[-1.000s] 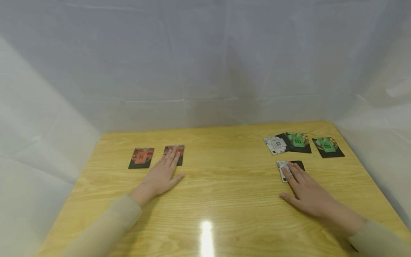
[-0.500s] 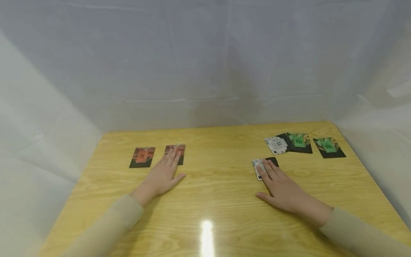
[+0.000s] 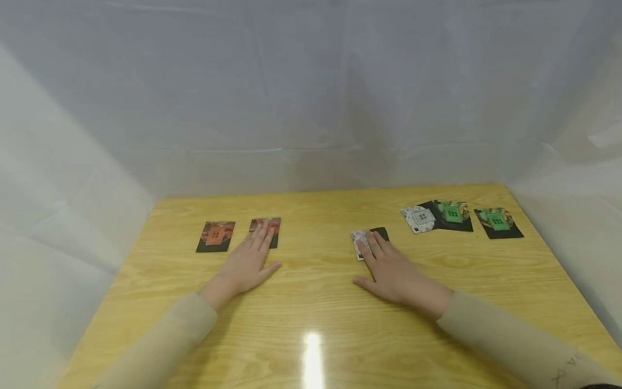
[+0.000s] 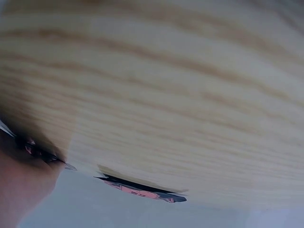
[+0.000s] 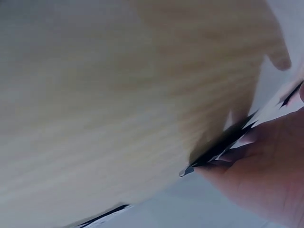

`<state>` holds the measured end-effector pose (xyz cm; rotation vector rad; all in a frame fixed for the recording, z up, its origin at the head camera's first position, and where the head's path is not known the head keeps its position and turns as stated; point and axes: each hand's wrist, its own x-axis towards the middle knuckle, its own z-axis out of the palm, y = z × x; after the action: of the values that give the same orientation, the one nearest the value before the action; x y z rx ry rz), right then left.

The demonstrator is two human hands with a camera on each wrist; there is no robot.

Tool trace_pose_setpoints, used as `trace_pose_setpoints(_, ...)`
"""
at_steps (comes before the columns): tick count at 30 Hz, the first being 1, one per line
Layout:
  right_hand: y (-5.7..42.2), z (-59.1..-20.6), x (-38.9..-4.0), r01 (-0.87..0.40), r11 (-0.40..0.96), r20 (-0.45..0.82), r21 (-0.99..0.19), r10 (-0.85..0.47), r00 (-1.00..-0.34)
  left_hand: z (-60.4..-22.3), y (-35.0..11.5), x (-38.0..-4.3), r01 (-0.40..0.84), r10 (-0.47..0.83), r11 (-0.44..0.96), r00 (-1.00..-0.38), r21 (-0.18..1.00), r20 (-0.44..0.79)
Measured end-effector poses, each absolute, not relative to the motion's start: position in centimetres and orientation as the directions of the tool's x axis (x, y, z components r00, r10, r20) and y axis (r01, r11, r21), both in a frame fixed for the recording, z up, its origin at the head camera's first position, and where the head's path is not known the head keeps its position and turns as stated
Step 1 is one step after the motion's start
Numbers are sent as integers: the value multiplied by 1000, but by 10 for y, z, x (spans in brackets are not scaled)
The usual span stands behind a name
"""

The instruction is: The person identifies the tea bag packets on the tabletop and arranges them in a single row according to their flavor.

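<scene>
My left hand (image 3: 247,265) lies with straight fingers on a small flat red-and-black packet (image 3: 275,240), partly covering it. To its left is a matching red-and-black packet (image 3: 216,236), also in the left wrist view as a thin pink-and-black shape (image 4: 137,191). My right hand (image 3: 391,270) presses its extended fingertips on a white-and-black packet (image 3: 359,238) right of the table's middle, thumb spread to the side. In the right wrist view that packet's dark edge (image 5: 216,151) shows under the fingers; much of its face is hidden.
At the back right, another white-and-black packet (image 3: 420,219) touches a green-and-black packet (image 3: 454,213). A second green-and-black packet (image 3: 499,221) lies near the right edge. The wooden table (image 3: 311,302) is bounded by white sheeting (image 3: 311,108) behind and at both sides.
My right hand has slid the white-and-black packet left and slightly away across the table, toward the middle. The left hand stays on its red packet.
</scene>
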<state>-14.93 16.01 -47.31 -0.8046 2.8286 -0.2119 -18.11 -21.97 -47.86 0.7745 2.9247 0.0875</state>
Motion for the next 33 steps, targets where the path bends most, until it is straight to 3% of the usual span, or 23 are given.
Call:
trace_pose_setpoints(10, 105, -465, -171, -453, 866, -230, -210, -494, -838, -479, -221, -182, 492, 497, 868, -862, 76, -99)
trace_pose_setpoints(24, 53, -456, -187, -386, 902, -252, -191, -425, -869, -483, -222, -181, 490, 497, 867, -864, 91, -78)
trace_pose_setpoints(28, 50, -451, -189, -428, 881, -197, -202, -464, -864, -484, -223, -181, 490, 497, 867, -864, 87, -80)
trace_pose_setpoints(33, 68, -437, -193, -547, 808, -125, -217, -579, -806, -485, -225, -182, 509, 515, 855, -855, 95, -58)
